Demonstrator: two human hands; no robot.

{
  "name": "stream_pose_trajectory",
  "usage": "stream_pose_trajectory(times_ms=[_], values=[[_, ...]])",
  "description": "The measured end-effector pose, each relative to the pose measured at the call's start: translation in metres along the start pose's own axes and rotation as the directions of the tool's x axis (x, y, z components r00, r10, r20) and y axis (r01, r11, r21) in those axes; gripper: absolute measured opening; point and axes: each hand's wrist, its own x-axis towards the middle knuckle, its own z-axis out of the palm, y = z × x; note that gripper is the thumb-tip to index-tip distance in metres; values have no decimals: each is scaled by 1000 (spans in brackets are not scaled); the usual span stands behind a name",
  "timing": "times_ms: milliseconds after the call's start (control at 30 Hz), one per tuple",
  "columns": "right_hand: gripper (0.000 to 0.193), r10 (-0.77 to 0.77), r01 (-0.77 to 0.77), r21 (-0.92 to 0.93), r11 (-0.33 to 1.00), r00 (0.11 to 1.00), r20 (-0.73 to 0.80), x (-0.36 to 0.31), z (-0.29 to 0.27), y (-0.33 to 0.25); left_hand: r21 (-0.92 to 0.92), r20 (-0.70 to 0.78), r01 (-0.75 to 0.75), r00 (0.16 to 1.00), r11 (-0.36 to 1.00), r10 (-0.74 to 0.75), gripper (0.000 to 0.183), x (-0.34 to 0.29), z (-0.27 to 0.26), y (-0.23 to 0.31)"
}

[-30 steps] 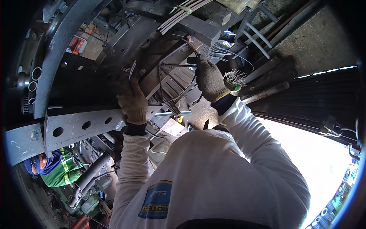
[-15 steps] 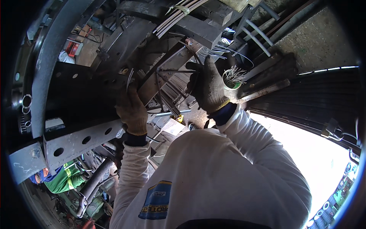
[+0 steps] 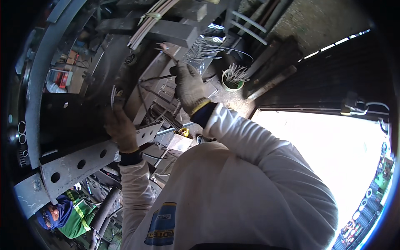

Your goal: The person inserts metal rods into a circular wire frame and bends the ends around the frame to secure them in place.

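Head view: the rods (image 3: 113,96), a thin pale pair or small cluster, stand out from the fingertips of the left hand (image 3: 121,128). Their long axis points away from the person, nearly straight up the picture. That gloved hand is closed on their near ends and is much the nearer one. The right hand (image 3: 191,89), also gloved, lies well apart from them, to the right and a little farther out. Its fingers are curled, and a brownish bar (image 3: 168,54) slants up and left from them; whether it is gripped, I can't make out. Between the hands lies a frame (image 3: 142,89) of thin dark bars.

The left wrist crosses over the beam (image 3: 68,168) near its right end; beyond the beam's upper edge is a dark plate (image 3: 75,123) with round holes. Farther out, a tied bundle (image 3: 150,21) lies across a dark bar (image 3: 173,33), with loose wires (image 3: 204,51) to its right. A bucket (image 3: 231,89) of sticks stands on the floor (image 3: 230,100), right of the right hand. A dark shutter (image 3: 329,89) and a bright doorway (image 3: 296,141) fill the right side. A co-worker (image 3: 77,218) in green is at lower left, below the beam's lower edge.
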Motion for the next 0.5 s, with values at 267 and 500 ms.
stream_pose_trajectory(times_ms=[267, 500], values=[[22, -524, 554, -30, 832, 801, 290, -55, -59, -14, -731, 296, 468, 873, 496, -387, 26, 35, -119, 34], [25, -659, 702, 79, 708, 617, 430, -66, -91, -8, -594, 243, 141, 970, 792, 9, 31, 22, -144, 146]])
